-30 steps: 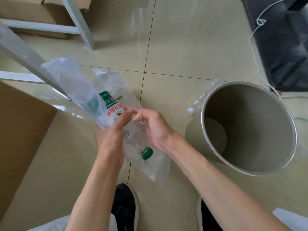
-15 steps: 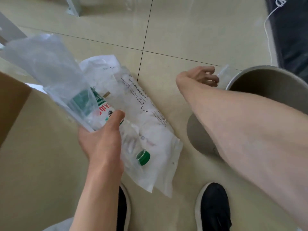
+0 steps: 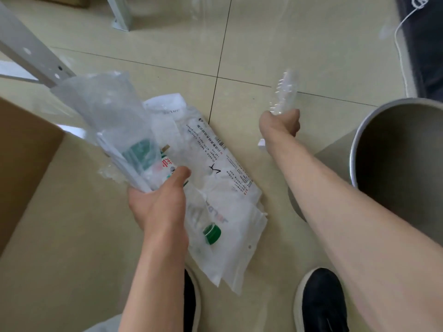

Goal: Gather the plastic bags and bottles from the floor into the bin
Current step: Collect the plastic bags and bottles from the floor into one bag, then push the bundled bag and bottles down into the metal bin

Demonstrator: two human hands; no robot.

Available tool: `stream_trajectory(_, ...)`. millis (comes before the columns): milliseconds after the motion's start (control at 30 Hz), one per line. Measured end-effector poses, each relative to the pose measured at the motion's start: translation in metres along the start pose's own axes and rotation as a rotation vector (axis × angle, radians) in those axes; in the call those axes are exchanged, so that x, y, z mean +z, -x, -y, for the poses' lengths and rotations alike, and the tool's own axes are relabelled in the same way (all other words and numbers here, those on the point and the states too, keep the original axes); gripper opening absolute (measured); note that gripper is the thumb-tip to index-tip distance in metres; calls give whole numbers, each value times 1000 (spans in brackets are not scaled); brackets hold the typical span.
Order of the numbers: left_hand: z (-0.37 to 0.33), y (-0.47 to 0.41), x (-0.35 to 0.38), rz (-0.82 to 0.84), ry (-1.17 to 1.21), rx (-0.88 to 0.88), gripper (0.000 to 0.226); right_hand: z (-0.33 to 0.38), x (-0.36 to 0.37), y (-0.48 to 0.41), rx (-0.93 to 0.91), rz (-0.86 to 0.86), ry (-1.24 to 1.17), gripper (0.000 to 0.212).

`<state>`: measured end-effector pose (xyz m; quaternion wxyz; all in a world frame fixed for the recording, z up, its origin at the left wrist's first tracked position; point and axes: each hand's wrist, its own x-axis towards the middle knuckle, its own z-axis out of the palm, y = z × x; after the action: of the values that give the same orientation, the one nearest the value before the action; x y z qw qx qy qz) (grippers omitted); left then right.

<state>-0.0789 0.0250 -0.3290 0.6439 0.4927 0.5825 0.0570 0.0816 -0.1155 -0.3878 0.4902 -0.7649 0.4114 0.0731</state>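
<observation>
My left hand (image 3: 159,203) grips a bundle of clear plastic bags (image 3: 211,164) together with a bottle that has a green label (image 3: 140,154) and a green cap (image 3: 212,233). The bags hang down below the hand, printed with small text. My right hand (image 3: 282,124) is closed around a clear, crumpled plastic bottle (image 3: 285,92), held off the floor with its white cap (image 3: 261,142) pointing down. The round grey bin (image 3: 353,149) stands at the right edge, open and showing nothing inside, just right of my right forearm.
A brown cardboard box (image 3: 21,159) sits at the left. A grey metal frame leg (image 3: 31,53) crosses the upper left. A white cable (image 3: 399,44) and a dark mat lie at the upper right. My black shoes (image 3: 321,300) stand on the tiled floor below.
My right hand left the bundle, reached to the bottle lying beside the bin, closed on it and lifted it off the floor. The left hand kept hold of the bags.
</observation>
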Motion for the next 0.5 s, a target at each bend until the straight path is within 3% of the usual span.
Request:
stream_trajectory(100,-11,10,6,31,-22,0,45,4,-16,54,-158,344,53,58)
stream_trajectory(233,-27,21,10,255,-75,-9,56,-23,-41,104,-216,709,13,70)
stream_trajectory(300,-33,24,5,349,-54,-72,58,-32,-49,112,-118,727,-55,59)
stream_trajectory(400,-37,39,-5,533,-16,-170,18,-37,-58,121,-4,724,-174,31)
stream_trajectory(433,-38,47,-7,583,-11,-189,5,-36,-58,129,-10,720,-171,28)
stream_trajectory(500,-42,65,-7,613,-17,-179,1,-32,-60,145,-45,686,-162,40)
